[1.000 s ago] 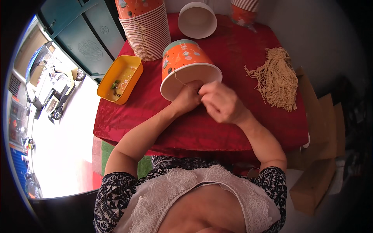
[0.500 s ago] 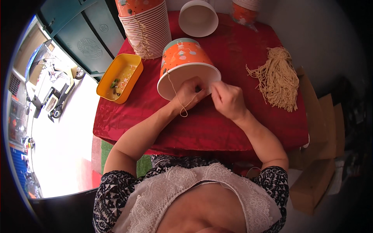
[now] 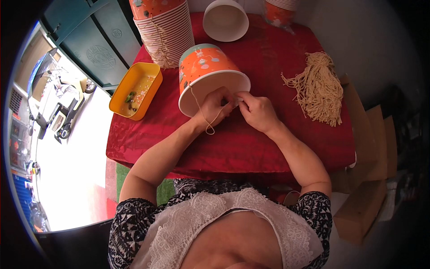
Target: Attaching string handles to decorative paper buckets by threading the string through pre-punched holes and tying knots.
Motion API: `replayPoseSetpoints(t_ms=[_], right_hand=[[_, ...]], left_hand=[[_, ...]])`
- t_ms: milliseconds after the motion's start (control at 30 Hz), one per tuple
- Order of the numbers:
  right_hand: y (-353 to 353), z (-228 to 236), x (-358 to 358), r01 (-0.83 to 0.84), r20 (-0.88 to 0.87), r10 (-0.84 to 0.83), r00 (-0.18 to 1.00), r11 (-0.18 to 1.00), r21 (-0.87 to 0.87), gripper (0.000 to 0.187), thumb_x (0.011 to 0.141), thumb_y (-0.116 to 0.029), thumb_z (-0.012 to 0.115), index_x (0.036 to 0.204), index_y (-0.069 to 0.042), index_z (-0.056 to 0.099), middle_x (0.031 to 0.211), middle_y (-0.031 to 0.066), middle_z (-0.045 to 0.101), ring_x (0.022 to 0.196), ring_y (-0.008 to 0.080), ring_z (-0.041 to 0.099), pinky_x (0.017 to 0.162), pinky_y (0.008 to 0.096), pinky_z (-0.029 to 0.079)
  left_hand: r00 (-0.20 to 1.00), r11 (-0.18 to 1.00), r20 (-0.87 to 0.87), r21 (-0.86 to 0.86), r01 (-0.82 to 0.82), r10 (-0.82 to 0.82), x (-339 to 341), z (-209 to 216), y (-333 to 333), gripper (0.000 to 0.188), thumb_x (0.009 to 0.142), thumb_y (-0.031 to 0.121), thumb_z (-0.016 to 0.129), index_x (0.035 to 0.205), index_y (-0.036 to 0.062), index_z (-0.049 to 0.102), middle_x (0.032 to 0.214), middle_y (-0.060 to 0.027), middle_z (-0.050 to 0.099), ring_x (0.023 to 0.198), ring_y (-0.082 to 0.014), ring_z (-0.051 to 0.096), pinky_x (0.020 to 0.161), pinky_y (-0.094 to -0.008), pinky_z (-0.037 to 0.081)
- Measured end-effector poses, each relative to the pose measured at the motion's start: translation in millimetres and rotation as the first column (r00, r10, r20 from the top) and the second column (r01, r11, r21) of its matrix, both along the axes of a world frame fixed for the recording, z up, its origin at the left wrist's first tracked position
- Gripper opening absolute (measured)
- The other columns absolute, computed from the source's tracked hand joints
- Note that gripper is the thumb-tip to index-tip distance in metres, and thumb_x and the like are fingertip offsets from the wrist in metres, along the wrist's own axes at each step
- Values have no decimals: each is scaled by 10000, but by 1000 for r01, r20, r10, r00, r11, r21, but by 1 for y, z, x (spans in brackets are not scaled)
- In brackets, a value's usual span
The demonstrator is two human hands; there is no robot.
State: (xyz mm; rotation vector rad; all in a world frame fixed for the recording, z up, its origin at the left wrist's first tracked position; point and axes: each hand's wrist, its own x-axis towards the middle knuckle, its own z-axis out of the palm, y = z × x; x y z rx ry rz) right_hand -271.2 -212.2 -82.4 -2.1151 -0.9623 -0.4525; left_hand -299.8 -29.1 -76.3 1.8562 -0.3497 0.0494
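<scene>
Head view: left hand [image 3: 214,104] and right hand [image 3: 256,110] pinch thin beige string [image 3: 202,112] between fingertips at the tipped orange paper bucket's [image 3: 207,71] rim.

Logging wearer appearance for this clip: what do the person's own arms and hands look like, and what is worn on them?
Both forearms are bare. The left hand and right hand wear no gloves; no rings or watch show. Short black-and-white patterned sleeves cover only the upper arms, on a top with a white lace front.
</scene>
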Motion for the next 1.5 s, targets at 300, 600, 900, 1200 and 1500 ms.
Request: replayPoseSetpoints(t_ms=[300, 600, 900, 1200, 1500], right_hand=[[6, -2, 2, -15, -115, 22, 993, 998, 62, 24, 869, -65, 598, 875, -42, 602, 682, 159, 654, 616, 323, 668, 525, 407, 525], [3, 8, -1, -90, -431, 149, 890, 984, 155, 38, 877, -25, 577, 848, -1, 577, 643, 122, 632, 571, 203, 644, 519, 318, 496], [2, 7, 1, -146, -53, 150, 987, 986, 86, 25, 827, -21, 633, 840, -4, 621, 701, 146, 651, 601, 278, 655, 544, 347, 515], [11, -10, 11, 26, 32, -31, 999, 987, 160, 111, 820, 22, 633, 927, 0, 654, 891, 161, 636, 794, 303, 654, 667, 362, 526], [18, -20, 16, 34, -88, -17, 996, 981, 191, 158, 835, -10, 602, 984, -29, 650, 894, 190, 609, 825, 353, 611, 728, 425, 515]], left_hand=[[998, 1000, -60, 10, -6, 7, 1, 0, 2, 111, 856, 106, 595, 881, 4, 561, 681, -52, 576, 574, -107, 546, 499, -254, 447], [984, 999, -177, -24, -30, 26, 0, 11, 3, 145, 869, 131, 587, 876, -11, 559, 690, -63, 585, 579, -118, 561, 497, -253, 451], [979, 998, -205, -58, -7, -5, 3, 9, 7, 142, 876, 114, 613, 890, -16, 559, 723, -66, 604, 592, -109, 573, 504, -236, 476], [993, 998, -103, 10, -60, 61, 2, 2, 0, 90, 842, 67, 634, 876, 6, 577, 750, -86, 615, 660, -150, 599, 576, -282, 493], [879, 916, 457, 282, -284, 132, 6, -17, -6, 179, 773, -11, 621, 945, 7, 573, 889, -184, 615, 826, -372, 618, 742, -425, 501]])
